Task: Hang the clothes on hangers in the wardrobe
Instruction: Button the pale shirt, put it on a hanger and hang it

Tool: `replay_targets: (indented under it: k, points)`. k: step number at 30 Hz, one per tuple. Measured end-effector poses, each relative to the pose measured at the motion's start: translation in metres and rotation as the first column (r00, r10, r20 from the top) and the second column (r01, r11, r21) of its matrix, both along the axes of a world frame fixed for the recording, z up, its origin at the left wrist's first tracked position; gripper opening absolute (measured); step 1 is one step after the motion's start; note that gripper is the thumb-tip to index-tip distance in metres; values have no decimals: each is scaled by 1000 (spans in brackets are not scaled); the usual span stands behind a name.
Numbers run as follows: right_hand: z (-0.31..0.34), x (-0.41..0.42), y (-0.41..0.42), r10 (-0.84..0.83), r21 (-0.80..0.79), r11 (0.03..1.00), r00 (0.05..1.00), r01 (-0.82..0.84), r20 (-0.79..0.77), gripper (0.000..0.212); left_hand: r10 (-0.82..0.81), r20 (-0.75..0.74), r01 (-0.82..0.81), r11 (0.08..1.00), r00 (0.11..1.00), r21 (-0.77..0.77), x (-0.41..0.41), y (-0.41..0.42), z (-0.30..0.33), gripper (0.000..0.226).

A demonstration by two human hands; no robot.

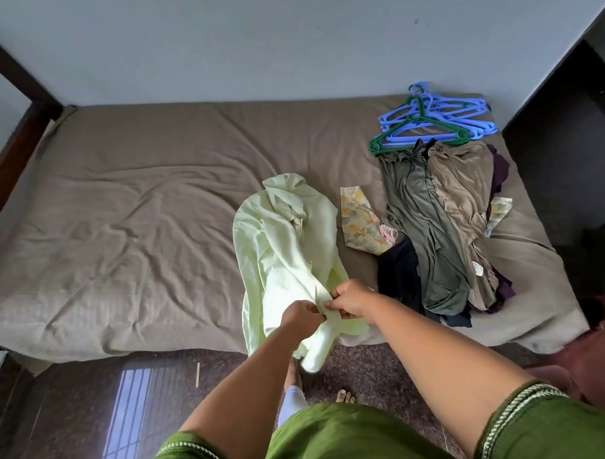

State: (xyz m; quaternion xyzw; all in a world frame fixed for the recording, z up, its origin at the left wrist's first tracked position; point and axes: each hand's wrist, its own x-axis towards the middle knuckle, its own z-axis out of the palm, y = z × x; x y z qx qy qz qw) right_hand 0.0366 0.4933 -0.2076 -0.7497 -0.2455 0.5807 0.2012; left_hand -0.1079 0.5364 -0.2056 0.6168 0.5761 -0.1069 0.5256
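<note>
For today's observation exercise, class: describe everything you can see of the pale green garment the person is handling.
The pale green garment is thin, soft-looking, plain cloth, crumpled and not spread flat. Most of it lies on the brown bed sheet, left of the pile of clothes. Its near end hangs over the bed's edge toward the floor. The left hand and right hand both pinch it at that end, close together. No hanger is in it.

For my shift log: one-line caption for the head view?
Both hands, left hand and right hand, pinch a pale green garment on the bed; hangers lie untouched.
</note>
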Motion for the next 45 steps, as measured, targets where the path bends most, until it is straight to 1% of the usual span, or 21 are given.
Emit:
replay_targets:
  k: [1, 3, 6, 9, 11, 13, 15, 17, 20, 22, 23, 27, 31, 35, 40, 42, 45]
  points:
    - [2, 1, -3, -5, 4, 1000, 999, 5, 51, 13, 4, -2, -4, 999, 1000, 47, -2, -3, 2, 11]
    - [7, 1, -8, -16, -3, 1000, 994, 17, 105, 21, 55, -15, -53, 990, 998, 128, -8, -8, 11, 13]
    - [14, -2, -13, -18, -21, 1000, 995, 21, 100, 34, 141, 0, -137, 965, 990, 223, -16, -11, 27, 20]
    - [27, -11, -14, -23, -19, 1000, 999, 24, 49, 30, 199, 80, -210, 961, 977, 182, -18, -13, 42, 20]
    - [36, -17, -11, -34, -19, 999, 998, 35, 45, 28, 263, 162, -281, 954, 951, 103, -16, -13, 45, 24]
    - [41, -22, -6, -95, -21, 995, 995, 95, 25, 31, 332, 223, -349, 936, 917, 40, -14, -13, 49, 22]
    - [48, -26, -1, -168, -25, 985, 986, 168, -2, 32, 360, 247, -384, 922, 900, 54, -14, -12, 51, 20]
    - [52, -28, 2, -194, -22, 981, 981, 194, 11, 34, 383, 249, -413, 907, 889, 78, -16, -7, 54, 21]
    - [55, -30, 6, -179, 6, 984, 981, 179, 72, 40, 381, 193, -408, 904, 904, 128, -17, 0, 62, 15]
    - [53, -33, 9, -184, 20, 983, 982, 183, 49, 41, 356, 160, -381, 909, 921, 168, -16, 2, 65, 10]
    - [53, -35, 10, -174, 25, 985, 984, 173, 43, 41, 346, 157, -370, 913, 925, 170, -15, 2, 66, 11]
    - [49, -43, 13, -171, 63, 984, 981, 166, 88, 37, 342, 167, -367, 917, 925, 158, -11, 1, 62, 11]
    - [44, -42, 16, -164, 105, 983, 974, 149, 153, 23, 384, 219, -417, 899, 897, 132, -13, 3, 55, 10]
    - [44, -40, 17, -158, 107, 984, 975, 143, 155, 27, 390, 225, -422, 899, 893, 119, -13, 4, 51, 10]
    - [42, -38, 19, -163, 122, 982, 971, 143, 175, 17, 420, 244, -450, 890, 874, 77, -10, 6, 46, 10]
    - [40, -36, 19, -165, 115, 983, 969, 146, 183, 18, 422, 254, -450, 891, 870, 60, -10, 6, 45, 12]
    - [38, -34, 19, -169, 122, 981, 970, 149, 174, 20, 406, 223, -433, 897, 886, 92, -10, 6, 43, 9]
